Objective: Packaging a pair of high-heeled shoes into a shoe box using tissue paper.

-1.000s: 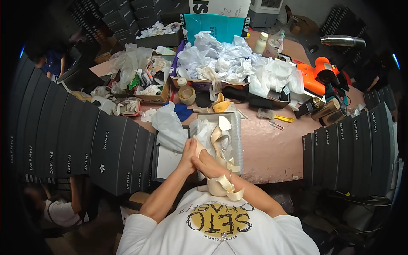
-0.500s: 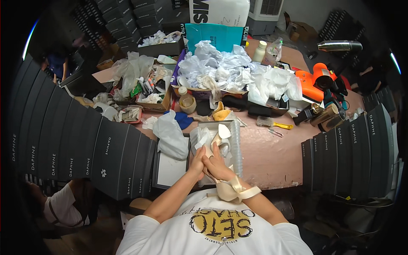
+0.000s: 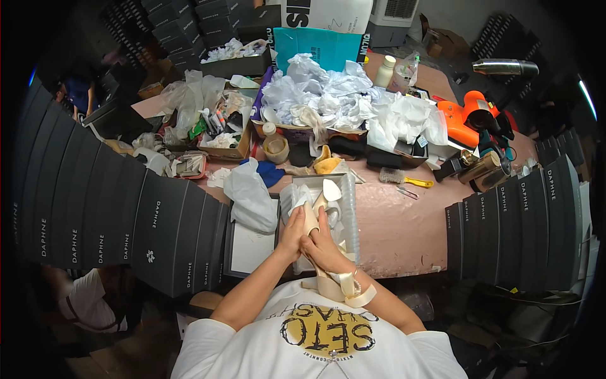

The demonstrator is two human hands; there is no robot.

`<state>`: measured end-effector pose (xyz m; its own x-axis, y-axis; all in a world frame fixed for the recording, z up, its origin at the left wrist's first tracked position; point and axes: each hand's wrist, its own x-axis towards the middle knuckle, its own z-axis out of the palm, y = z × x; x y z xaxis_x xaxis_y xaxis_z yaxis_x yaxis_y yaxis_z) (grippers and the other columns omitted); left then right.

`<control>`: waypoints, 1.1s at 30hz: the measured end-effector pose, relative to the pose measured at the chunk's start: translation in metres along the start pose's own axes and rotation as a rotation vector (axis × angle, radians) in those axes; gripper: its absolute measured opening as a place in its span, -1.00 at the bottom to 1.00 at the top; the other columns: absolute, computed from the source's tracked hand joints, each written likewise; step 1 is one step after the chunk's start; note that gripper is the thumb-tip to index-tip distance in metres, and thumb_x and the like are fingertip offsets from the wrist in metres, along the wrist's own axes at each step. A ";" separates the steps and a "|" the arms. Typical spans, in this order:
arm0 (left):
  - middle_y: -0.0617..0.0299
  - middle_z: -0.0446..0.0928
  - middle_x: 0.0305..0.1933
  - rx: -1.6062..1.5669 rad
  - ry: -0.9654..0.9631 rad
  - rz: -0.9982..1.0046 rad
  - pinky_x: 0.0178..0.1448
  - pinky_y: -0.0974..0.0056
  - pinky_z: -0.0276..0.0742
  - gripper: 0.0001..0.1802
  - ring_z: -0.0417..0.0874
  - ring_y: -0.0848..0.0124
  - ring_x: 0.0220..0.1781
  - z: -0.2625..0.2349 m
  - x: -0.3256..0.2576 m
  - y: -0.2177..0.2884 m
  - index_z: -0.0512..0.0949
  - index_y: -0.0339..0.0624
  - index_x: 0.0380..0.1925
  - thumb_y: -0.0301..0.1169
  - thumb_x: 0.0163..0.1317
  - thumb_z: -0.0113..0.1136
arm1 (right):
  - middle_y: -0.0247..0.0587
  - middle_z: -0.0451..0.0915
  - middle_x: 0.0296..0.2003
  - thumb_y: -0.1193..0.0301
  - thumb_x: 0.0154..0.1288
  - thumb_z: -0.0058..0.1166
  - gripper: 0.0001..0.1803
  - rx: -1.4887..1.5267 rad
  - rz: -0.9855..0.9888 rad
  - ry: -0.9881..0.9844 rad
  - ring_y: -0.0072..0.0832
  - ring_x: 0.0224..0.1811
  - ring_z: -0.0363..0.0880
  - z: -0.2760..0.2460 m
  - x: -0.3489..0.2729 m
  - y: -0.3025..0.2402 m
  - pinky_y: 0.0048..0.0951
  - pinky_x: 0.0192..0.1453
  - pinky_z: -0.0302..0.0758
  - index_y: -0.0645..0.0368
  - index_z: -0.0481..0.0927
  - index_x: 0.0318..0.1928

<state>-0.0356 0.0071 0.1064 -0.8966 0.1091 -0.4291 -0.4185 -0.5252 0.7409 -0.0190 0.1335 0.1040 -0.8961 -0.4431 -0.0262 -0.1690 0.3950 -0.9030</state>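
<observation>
Both my hands hold a cream ankle-strap shoe (image 3: pixel 310 218) over an open shoebox, its toe pointing away from me. My left hand (image 3: pixel 291 235) is closed along the shoe's left side. From the right, my right hand (image 3: pixel 323 247) grips it, fingers partly hidden at the shoe's opening. The heel end and loose strap hang near my right wrist and chest. Inside the shoebox (image 3: pixel 353 252), lined with bubble wrap, lies another pale shoe (image 3: pixel 331 190), partly covered by wrapping. To the left is a box part with a white inside (image 3: pixel 251 251), with white tissue (image 3: pixel 251 196) on it.
Dark shoeboxes stand in rows on the left (image 3: pixel 165 234) and right (image 3: pixel 527 218). Beyond my hands are a box of crumpled paper (image 3: pixel 315 91), a yellow-handled brush (image 3: pixel 416 182), a jar (image 3: pixel 276 148), bottles and an orange tool (image 3: pixel 464 129). People are at the left.
The shoe's toe has come up between my hands and shows more clearly. Its heel end and strap have shifted and turned against my right wrist. My left hand has moved slightly up along the shoe.
</observation>
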 end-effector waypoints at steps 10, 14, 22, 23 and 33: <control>0.04 0.47 0.09 -0.478 -0.009 -0.136 0.17 0.10 0.49 -0.25 0.54 0.20 0.09 -0.014 -0.025 -0.005 0.28 -0.19 0.22 0.23 0.34 -0.22 | 0.13 0.10 0.36 0.12 0.40 -0.09 -0.55 0.261 -0.054 -0.200 -0.05 0.45 -0.03 -0.052 -0.026 -0.019 -0.10 0.48 -0.14 0.20 0.58 0.04; 0.01 0.38 0.22 -0.319 -0.064 -0.302 0.23 -0.07 0.43 -0.18 0.46 0.09 0.21 0.010 -0.070 -0.016 0.17 -0.14 0.31 0.29 0.31 -0.29 | -0.04 0.60 -0.09 0.26 0.21 0.12 -0.65 -0.238 -0.053 0.238 -0.17 -0.04 0.56 -0.084 0.045 0.052 -0.02 0.27 0.20 0.23 0.61 -0.09; 0.08 0.41 0.20 -0.466 0.127 -0.271 0.00 -0.05 0.55 -0.17 0.53 0.07 0.13 -0.020 -0.032 -0.020 0.26 -0.03 0.27 0.36 0.28 -0.37 | -0.13 0.65 -0.39 0.38 0.17 0.14 -0.83 -0.586 -0.094 0.108 -0.28 -0.36 0.63 -0.071 0.113 0.077 -0.19 -0.21 0.44 0.24 0.64 -0.34; 0.09 0.41 0.20 -0.473 0.142 -0.265 0.02 -0.06 0.53 -0.18 0.52 0.07 0.14 -0.025 -0.031 -0.025 0.27 -0.02 0.27 0.36 0.28 -0.37 | -0.14 0.65 -0.41 0.41 0.18 0.14 -0.85 -0.406 -0.120 0.204 -0.33 -0.41 0.63 -0.079 0.104 0.061 -0.24 -0.27 0.48 0.25 0.63 -0.35; 0.08 0.39 0.09 -0.318 0.183 -0.149 0.22 0.09 0.45 -0.52 0.44 0.23 0.20 0.002 -0.041 -0.031 0.15 -0.08 0.23 -0.28 0.38 0.01 | -0.19 0.52 -0.37 0.49 0.26 0.14 -0.77 0.477 0.353 0.063 -0.48 -0.42 0.57 -0.022 -0.008 0.011 -0.50 -0.36 0.52 0.25 0.53 -0.08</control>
<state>0.0137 0.0207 0.1021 -0.7765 0.0666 -0.6266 -0.4508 -0.7535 0.4785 -0.0223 0.1594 0.1040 -0.8895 -0.2965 -0.3475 0.3337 0.0978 -0.9376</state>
